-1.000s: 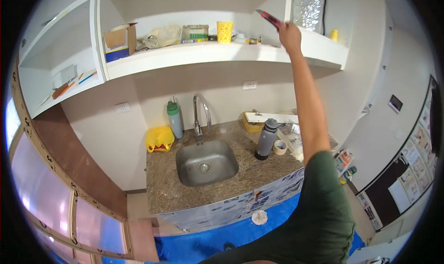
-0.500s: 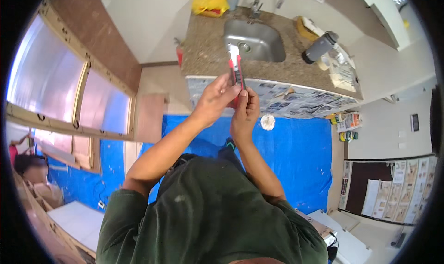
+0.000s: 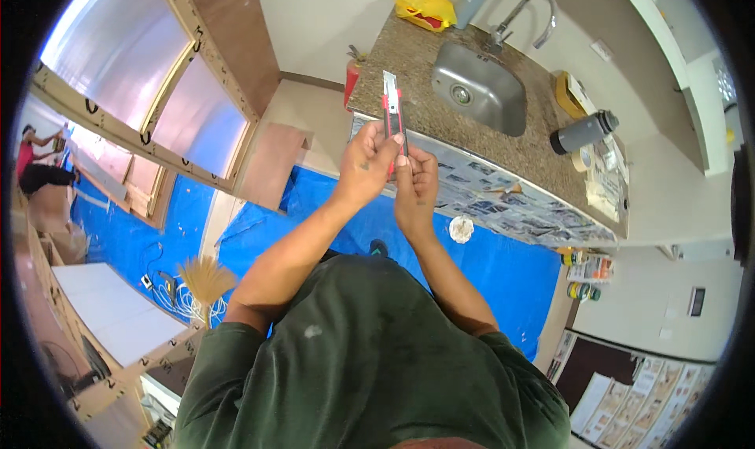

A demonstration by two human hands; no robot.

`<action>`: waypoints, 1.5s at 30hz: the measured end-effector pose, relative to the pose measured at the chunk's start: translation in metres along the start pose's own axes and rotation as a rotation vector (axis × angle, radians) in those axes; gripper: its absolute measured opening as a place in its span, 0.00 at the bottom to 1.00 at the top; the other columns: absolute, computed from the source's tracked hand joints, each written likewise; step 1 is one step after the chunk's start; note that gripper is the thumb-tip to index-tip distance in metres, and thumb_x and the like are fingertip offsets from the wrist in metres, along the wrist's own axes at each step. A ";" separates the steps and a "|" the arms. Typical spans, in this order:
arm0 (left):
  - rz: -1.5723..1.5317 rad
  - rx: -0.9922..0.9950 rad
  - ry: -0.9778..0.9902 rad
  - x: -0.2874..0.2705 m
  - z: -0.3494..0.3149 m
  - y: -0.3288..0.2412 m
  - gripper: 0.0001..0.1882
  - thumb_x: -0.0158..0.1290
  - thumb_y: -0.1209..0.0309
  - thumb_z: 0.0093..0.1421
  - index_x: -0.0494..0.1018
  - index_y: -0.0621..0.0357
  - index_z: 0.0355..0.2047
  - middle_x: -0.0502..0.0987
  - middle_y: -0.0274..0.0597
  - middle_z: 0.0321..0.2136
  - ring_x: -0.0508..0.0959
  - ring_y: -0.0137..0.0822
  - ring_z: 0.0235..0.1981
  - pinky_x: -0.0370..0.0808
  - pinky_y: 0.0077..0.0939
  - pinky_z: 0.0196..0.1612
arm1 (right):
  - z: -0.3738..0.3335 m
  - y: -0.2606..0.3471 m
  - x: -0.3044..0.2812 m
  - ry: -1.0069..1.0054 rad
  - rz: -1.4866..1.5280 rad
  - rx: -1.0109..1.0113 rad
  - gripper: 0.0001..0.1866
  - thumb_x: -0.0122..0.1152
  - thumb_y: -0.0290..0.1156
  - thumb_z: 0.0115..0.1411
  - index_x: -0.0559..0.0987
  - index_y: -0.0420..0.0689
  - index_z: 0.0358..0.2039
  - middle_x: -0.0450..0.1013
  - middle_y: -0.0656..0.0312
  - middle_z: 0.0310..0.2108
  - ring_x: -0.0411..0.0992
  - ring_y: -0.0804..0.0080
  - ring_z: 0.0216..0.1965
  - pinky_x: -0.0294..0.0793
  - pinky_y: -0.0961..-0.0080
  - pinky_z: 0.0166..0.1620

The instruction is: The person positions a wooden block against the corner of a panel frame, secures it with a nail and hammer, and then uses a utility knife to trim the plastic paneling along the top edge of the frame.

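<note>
Held upright in front of me is a red and black utility knife (image 3: 392,107) with a silvery upper end. My left hand (image 3: 366,162) grips its lower part from the left, the thumb lying along it. From the right my right hand (image 3: 417,180) closes on the bottom end, its thumb beside the left one. The fingers hide the lowest part of the knife. Beyond the hands stands a brown speckled counter (image 3: 401,60) with a steel sink (image 3: 503,107).
Blue sheeting (image 3: 503,284) covers the floor. A white round thing (image 3: 462,229) lies below the newspaper-covered counter front. A grey bottle (image 3: 583,132) rests on the counter; a fire extinguisher (image 3: 351,78) stands by its left end. A broom (image 3: 206,282) and another person (image 3: 39,162) are at left.
My view has swung to the left, bringing the broom and more of the other person into sight. Both hands keep hold of the knife.
</note>
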State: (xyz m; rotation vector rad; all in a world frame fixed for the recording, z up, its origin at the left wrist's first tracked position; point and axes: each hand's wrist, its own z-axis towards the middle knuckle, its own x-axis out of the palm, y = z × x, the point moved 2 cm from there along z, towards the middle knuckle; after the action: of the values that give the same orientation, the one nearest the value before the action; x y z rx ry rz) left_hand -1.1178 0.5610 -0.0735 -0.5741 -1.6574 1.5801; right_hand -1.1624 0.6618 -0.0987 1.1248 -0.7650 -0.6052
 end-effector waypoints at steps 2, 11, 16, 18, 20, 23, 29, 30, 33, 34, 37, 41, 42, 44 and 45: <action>0.005 0.028 -0.063 0.006 0.004 0.002 0.15 0.52 0.72 0.67 0.68 0.70 0.49 0.77 0.34 0.27 0.72 0.19 0.26 0.69 0.16 0.27 | 0.008 0.002 -0.002 0.044 0.085 -0.018 0.13 0.50 0.26 0.71 0.65 0.38 0.53 0.75 0.51 0.47 0.75 0.74 0.45 0.76 0.76 0.47; -0.020 -0.031 -0.092 0.024 0.015 0.002 0.13 0.50 0.63 0.70 0.72 0.62 0.42 0.75 0.32 0.27 0.71 0.18 0.26 0.68 0.14 0.26 | 0.030 -0.016 -0.026 0.118 0.154 0.081 0.13 0.51 0.23 0.69 0.65 0.37 0.53 0.74 0.51 0.50 0.73 0.73 0.50 0.74 0.77 0.50; -0.095 0.012 -0.225 0.024 0.019 0.023 0.12 0.48 0.62 0.71 0.72 0.59 0.40 0.77 0.34 0.28 0.74 0.20 0.26 0.69 0.16 0.25 | 0.035 -0.024 -0.029 0.206 0.193 0.084 0.13 0.52 0.20 0.68 0.65 0.37 0.51 0.73 0.49 0.53 0.73 0.72 0.52 0.74 0.77 0.51; 0.034 0.072 -0.266 0.018 0.022 0.035 0.12 0.48 0.62 0.71 0.71 0.58 0.38 0.77 0.34 0.28 0.73 0.20 0.24 0.69 0.17 0.24 | 0.036 -0.028 -0.030 0.230 0.216 0.080 0.13 0.52 0.19 0.67 0.65 0.37 0.51 0.72 0.49 0.54 0.72 0.72 0.53 0.73 0.78 0.51; 0.166 0.130 -0.297 0.018 0.023 0.039 0.12 0.48 0.62 0.71 0.71 0.58 0.37 0.76 0.33 0.27 0.72 0.20 0.23 0.68 0.17 0.24 | 0.038 -0.031 -0.030 0.245 0.193 0.071 0.13 0.53 0.18 0.66 0.65 0.37 0.50 0.72 0.48 0.55 0.73 0.72 0.51 0.73 0.78 0.49; 0.058 0.051 -0.374 0.025 0.023 0.038 0.16 0.49 0.63 0.70 0.69 0.57 0.26 0.68 0.29 0.17 0.65 0.19 0.20 0.62 0.21 0.21 | 0.041 -0.030 -0.035 0.299 0.124 0.068 0.14 0.53 0.17 0.66 0.65 0.37 0.50 0.72 0.49 0.55 0.74 0.74 0.49 0.74 0.79 0.46; 0.095 0.061 -0.471 0.023 0.030 0.044 0.22 0.49 0.57 0.70 0.67 0.57 0.22 0.67 0.30 0.16 0.64 0.21 0.19 0.62 0.25 0.21 | 0.039 -0.030 -0.036 0.316 0.142 0.087 0.14 0.53 0.16 0.65 0.65 0.37 0.50 0.75 0.52 0.49 0.74 0.80 0.42 0.73 0.83 0.39; 0.132 0.046 -0.466 0.024 0.029 0.042 0.23 0.49 0.55 0.70 0.67 0.57 0.21 0.66 0.30 0.15 0.64 0.21 0.19 0.62 0.25 0.21 | 0.038 -0.031 -0.037 0.323 0.145 0.083 0.14 0.53 0.16 0.65 0.65 0.37 0.50 0.75 0.52 0.49 0.74 0.80 0.42 0.73 0.83 0.39; 0.205 -0.008 -0.468 0.025 0.030 0.038 0.25 0.50 0.52 0.69 0.66 0.57 0.20 0.65 0.30 0.15 0.63 0.22 0.19 0.62 0.25 0.22 | 0.037 -0.037 -0.043 0.317 0.162 0.077 0.15 0.54 0.16 0.65 0.64 0.37 0.50 0.76 0.53 0.47 0.73 0.81 0.40 0.73 0.83 0.38; 0.238 -0.047 -0.473 0.025 0.030 0.038 0.27 0.51 0.51 0.68 0.65 0.57 0.19 0.64 0.31 0.15 0.63 0.22 0.19 0.62 0.25 0.22 | 0.038 -0.039 -0.045 0.332 0.185 0.083 0.16 0.54 0.16 0.64 0.64 0.38 0.50 0.76 0.52 0.47 0.73 0.81 0.40 0.73 0.83 0.38; 0.309 -0.006 -0.508 0.014 0.030 0.051 0.28 0.52 0.48 0.67 0.66 0.57 0.19 0.65 0.32 0.15 0.62 0.23 0.18 0.61 0.26 0.21 | 0.037 -0.043 -0.043 0.358 0.213 0.093 0.16 0.54 0.16 0.65 0.64 0.38 0.51 0.77 0.52 0.46 0.74 0.80 0.40 0.73 0.82 0.39; 0.259 -0.068 -0.583 0.012 0.010 0.045 0.24 0.48 0.50 0.70 0.71 0.56 0.26 0.73 0.34 0.17 0.69 0.22 0.15 0.63 0.21 0.17 | 0.034 -0.048 -0.042 0.457 0.173 0.163 0.17 0.55 0.18 0.65 0.63 0.38 0.52 0.77 0.52 0.46 0.75 0.78 0.40 0.74 0.80 0.40; 0.293 0.065 -0.570 0.008 0.004 0.050 0.23 0.48 0.50 0.70 0.71 0.56 0.26 0.73 0.34 0.17 0.69 0.22 0.15 0.63 0.21 0.17 | 0.033 -0.047 -0.043 0.498 0.186 0.179 0.12 0.55 0.22 0.67 0.67 0.38 0.49 0.77 0.54 0.44 0.75 0.76 0.40 0.76 0.76 0.40; 0.377 0.215 -0.599 -0.003 -0.012 0.040 0.23 0.48 0.50 0.70 0.72 0.55 0.26 0.72 0.34 0.17 0.69 0.22 0.15 0.62 0.21 0.17 | 0.043 -0.049 -0.060 0.636 -0.071 0.280 0.08 0.56 0.29 0.68 0.72 0.38 0.44 0.77 0.55 0.42 0.75 0.76 0.39 0.76 0.77 0.40; 0.209 0.079 -0.567 -0.004 -0.025 0.038 0.23 0.47 0.50 0.70 0.72 0.55 0.27 0.73 0.34 0.17 0.69 0.23 0.16 0.63 0.21 0.17 | 0.046 -0.047 -0.065 0.646 -0.082 0.347 0.11 0.55 0.33 0.69 0.73 0.38 0.45 0.76 0.57 0.42 0.74 0.76 0.40 0.75 0.77 0.41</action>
State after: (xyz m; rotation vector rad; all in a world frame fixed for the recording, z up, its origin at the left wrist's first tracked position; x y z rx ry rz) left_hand -1.1035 0.5788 -0.1131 -0.2732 -1.9745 2.0879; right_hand -1.2405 0.6703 -0.1471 1.5669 -0.2645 -0.1462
